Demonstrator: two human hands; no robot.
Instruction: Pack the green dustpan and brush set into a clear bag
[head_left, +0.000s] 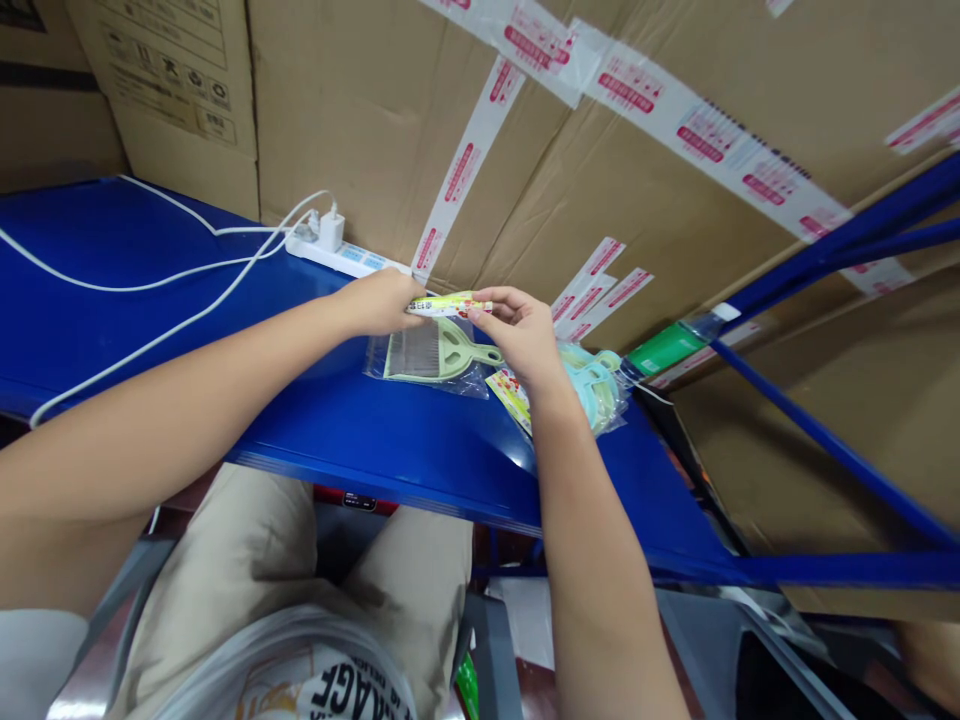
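Observation:
A yellow printed card label (448, 305) is stretched between my two hands above the blue tabletop. My left hand (386, 300) pinches its left end, and my right hand (521, 325) grips the right end between thumb and fingers. Just below the card lies a pale green mini dustpan with a grey-bristled brush (442, 352) on a clear plastic bag (472, 380). Beside my right wrist, more bagged dustpan sets (596, 385) in light blue and green are piled, partly hidden by the forearm. Another yellow card (512, 398) shows at the pile's left edge.
A white power strip (352, 260) with a plugged charger and trailing white cables (225, 290) lies along the back left. Taped cardboard (360, 120) walls the rear. A green-labelled bottle (667, 345) lies at the right by the blue metal frame (832, 440).

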